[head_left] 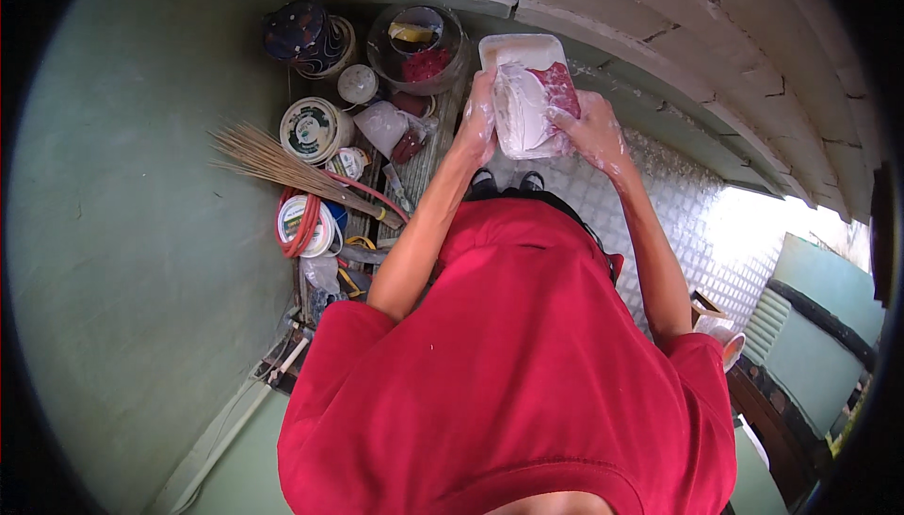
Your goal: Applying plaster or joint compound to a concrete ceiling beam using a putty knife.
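"Holding what, there?"

"A white tray (523,48) of pale paste (521,110), between both grips: left grip (479,120) clasping its left edge, right grip (595,134) pinching a smeared red piece (557,85) above its right side."

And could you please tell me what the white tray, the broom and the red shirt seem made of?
White tray: probably plastic or foam, dull where bare, with moulded, rounded corners.
Broom: apparently dried plant stems, matt tan, thin and splayed.
Red shirt: soft, matt fabric, with loose folds; the fibre can't be told.
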{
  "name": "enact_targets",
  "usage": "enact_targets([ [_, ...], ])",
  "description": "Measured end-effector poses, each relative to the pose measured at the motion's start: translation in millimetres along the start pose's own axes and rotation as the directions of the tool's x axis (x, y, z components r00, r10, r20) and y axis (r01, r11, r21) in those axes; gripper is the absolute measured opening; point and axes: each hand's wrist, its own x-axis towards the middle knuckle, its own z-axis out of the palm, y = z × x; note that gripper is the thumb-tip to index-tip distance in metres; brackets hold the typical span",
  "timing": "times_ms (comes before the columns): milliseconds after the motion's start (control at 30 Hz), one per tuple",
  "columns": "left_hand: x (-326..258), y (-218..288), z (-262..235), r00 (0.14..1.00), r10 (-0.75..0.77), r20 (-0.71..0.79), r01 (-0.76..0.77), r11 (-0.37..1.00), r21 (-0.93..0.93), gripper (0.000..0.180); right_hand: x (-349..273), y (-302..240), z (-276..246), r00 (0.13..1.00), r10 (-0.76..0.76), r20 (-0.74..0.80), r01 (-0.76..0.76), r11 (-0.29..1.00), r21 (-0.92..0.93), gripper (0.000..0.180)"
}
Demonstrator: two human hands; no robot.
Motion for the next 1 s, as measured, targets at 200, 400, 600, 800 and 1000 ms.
enact_targets([
  [200,-1.0,3.7,3.8,0.999,-0.015,0.028,0.013,0.997,0.072,0.063,-2.0,2.4,1.3,0.999,0.039,0.003,-0.039,0.992,0.119,0.025],
  [400,-0.8,6.2,8.2,0.999,-0.026,0.041,0.023,0.998,0.057,0.063,-1.2,2.8,-1.7,0.995,0.098,0.035,-0.103,0.970,0.220,0.023],
  [600,3.0,-1.3,13.6,0.994,-0.082,0.075,0.079,0.996,0.049,0.056,5.0,17.5,2.0,0.999,0.032,-0.011,-0.030,0.989,0.142,0.028],
  [800,16.9,-15.9,11.2,0.998,-0.014,0.054,0.016,0.999,-0.050,0.050,-5.4,7.5,11.1,0.984,0.042,-0.174,-0.028,0.996,0.085,0.030],
  [1000,23.1,-25.3,15.7,1.000,-0.007,0.011,0.007,1.000,0.027,0.046,-1.1,25.3,15.1,0.972,0.232,-0.029,-0.184,0.837,0.516,0.017],
])
